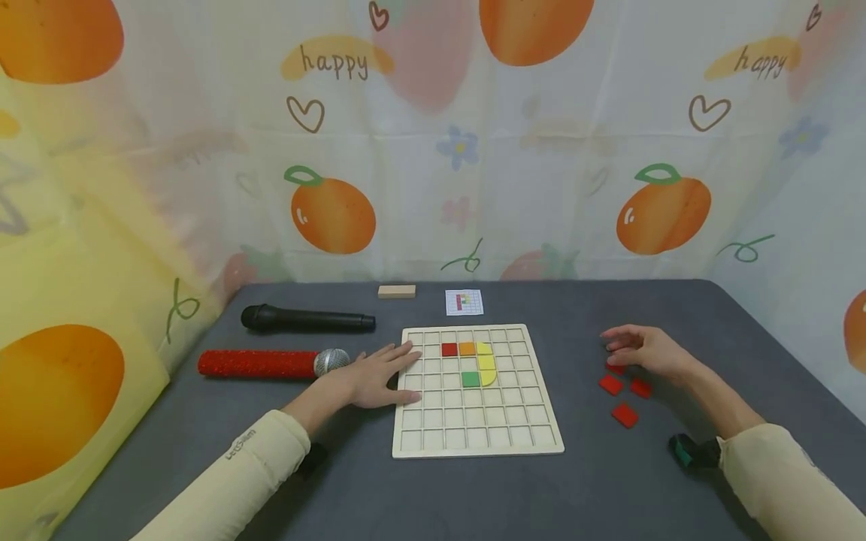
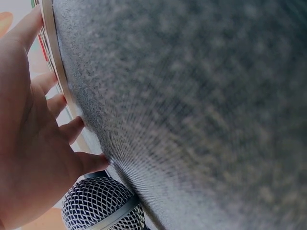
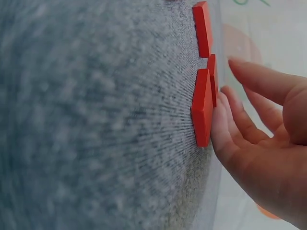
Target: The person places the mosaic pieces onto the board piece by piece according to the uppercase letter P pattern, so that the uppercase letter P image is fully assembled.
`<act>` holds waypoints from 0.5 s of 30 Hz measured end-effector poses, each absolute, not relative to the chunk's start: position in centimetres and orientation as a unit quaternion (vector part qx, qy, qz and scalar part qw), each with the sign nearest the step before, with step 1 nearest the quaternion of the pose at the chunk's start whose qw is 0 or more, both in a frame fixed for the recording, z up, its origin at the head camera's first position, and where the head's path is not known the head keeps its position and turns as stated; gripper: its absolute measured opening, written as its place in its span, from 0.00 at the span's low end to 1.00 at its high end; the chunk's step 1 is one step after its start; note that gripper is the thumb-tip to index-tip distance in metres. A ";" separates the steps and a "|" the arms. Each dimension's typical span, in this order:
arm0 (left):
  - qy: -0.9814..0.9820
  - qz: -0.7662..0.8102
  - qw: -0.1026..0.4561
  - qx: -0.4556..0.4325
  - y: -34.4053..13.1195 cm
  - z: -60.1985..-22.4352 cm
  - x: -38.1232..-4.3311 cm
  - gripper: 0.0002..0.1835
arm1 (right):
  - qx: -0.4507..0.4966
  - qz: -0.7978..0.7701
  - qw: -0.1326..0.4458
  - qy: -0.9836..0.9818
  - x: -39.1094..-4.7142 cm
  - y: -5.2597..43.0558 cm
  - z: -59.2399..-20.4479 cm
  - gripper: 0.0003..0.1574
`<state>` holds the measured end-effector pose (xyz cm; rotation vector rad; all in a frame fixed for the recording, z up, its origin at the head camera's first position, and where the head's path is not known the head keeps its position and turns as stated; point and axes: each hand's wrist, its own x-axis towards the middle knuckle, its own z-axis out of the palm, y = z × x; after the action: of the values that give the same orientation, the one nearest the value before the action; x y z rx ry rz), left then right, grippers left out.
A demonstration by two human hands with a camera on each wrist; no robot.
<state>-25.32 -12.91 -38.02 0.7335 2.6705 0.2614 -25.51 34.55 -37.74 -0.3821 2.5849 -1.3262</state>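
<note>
Holding a red square (image 1: 449,349), an orange square (image 1: 467,349), yellow pieces (image 1: 486,362) and a green square (image 1: 470,379) in its upper cells, the pale grid board (image 1: 476,418) lies flat near the middle of the dark table (image 1: 473,500), with many cells bare. At its left edge rests the left hand (image 1: 374,376), fingers spread and thumb well apart from them, apparently steadying it. Off to the board's right lie four loose red tiles (image 1: 625,415), the farthest partly covered by the right hand (image 1: 646,352), whose fingers are bent with a gap to the thumb; no tile shows between them, and whether a fingertip touches one I cannot tell. The step in hand looks like picking up a red tile; the next move would call for a careful pinch on one tile's thin edges without nudging its neighbours. Beyond the board's far edge lies a small card (image 1: 464,302) with a coloured grid pattern, too small to read surely, and a wooden block (image 1: 396,291); on the left lie a black microphone (image 1: 307,319) and a red microphone (image 1: 260,364), the latter's mesh head just beside the left hand
</note>
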 end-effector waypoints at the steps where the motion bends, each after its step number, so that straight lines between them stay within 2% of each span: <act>1: 0.945 0.091 0.179 0.260 -12.9 -38.0 -25.4 0.45 | -0.132 -0.446 0.106 0.879 -25.4 34.6 -37.7 0.32; 15: 0.943 0.092 0.187 0.258 -12.9 -37.8 -25.2 0.44 | -0.139 -0.396 0.130 0.899 -25.5 34.6 -37.3 0.30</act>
<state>-25.19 -12.94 -37.81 0.7273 2.6554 0.2588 -25.50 34.64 -37.33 -0.4028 2.6105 -1.1495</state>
